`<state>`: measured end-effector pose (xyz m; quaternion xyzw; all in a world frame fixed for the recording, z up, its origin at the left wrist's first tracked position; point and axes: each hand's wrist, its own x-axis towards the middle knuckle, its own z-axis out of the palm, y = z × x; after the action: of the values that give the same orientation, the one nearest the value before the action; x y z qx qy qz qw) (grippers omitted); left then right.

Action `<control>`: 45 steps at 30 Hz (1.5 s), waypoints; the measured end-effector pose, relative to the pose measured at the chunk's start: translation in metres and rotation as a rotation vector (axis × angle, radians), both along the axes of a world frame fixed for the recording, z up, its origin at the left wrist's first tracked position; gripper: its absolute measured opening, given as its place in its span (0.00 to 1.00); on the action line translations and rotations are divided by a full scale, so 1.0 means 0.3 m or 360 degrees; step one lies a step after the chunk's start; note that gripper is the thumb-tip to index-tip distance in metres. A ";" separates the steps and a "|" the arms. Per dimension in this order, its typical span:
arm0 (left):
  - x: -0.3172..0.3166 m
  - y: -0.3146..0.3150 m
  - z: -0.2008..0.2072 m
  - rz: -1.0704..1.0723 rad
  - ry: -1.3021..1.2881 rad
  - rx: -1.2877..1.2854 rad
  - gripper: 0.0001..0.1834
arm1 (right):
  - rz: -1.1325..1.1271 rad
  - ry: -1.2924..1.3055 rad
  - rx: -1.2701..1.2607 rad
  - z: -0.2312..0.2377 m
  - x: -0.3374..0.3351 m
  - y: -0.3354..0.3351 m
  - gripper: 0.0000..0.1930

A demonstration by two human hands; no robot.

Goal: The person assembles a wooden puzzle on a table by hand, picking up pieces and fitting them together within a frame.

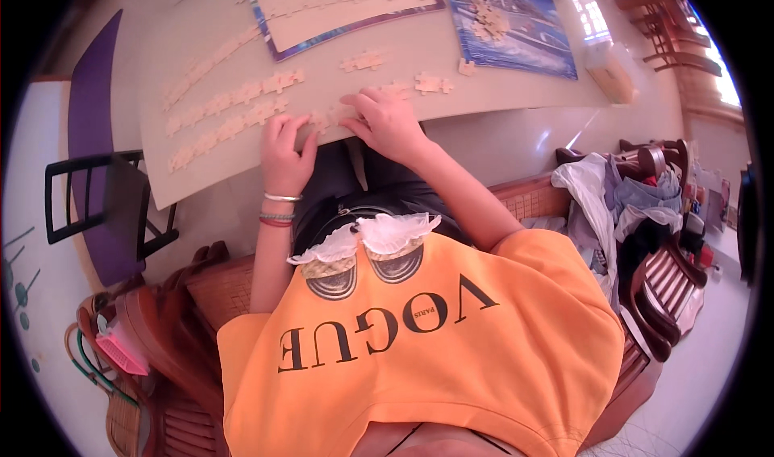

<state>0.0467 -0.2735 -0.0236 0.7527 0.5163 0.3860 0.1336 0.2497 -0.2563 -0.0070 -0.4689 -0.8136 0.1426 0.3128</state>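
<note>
Near the front edge of the table, my left hand has its fingers curled, thumb and forefinger closed at the side of a beige jigsaw puzzle piece. Facing it, my right hand bends its fingers around another pale puzzle piece, partly hidden by the fingertips. To the left lie joined strips of pieces, roughly side by side. A short joined strip lies beyond my hands. Right of my right hand rests a small group of pieces.
A partly built puzzle border with blue-purple edges lies farther back, strips inside it. On a blue picture sheet sits a heap of loose pieces. A box stands at the table's right end. A black chair is at the left.
</note>
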 end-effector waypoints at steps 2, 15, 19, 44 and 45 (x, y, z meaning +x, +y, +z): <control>-0.001 0.003 -0.003 0.0011 0.0007 -0.0005 0.13 | -0.0187 0.0278 -0.0221 0.008 0.025 -0.019 0.11; 0.040 -0.035 0.022 -0.0116 0.0127 0.0101 0.17 | -0.0767 0.0197 0.0286 -0.019 0.295 -0.019 0.08; 0.087 -0.035 0.032 -0.0329 0.0400 0.0132 0.20 | -0.0614 0.0158 0.0328 -0.032 0.266 -0.020 0.10; 0.092 -0.027 0.015 -0.0322 0.0556 0.0159 0.25 | -0.0207 0.0198 0.0392 -0.038 0.136 -0.061 0.11; 0.091 -0.028 0.017 -0.0317 0.0560 0.0158 0.25 | -0.0223 0.0192 0.0376 -0.036 0.119 -0.065 0.11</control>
<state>0.0741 -0.2820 -0.0184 0.8616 0.4350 0.2582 0.0417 0.2853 -0.2757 -0.0179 -0.4749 -0.7698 0.0516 0.4234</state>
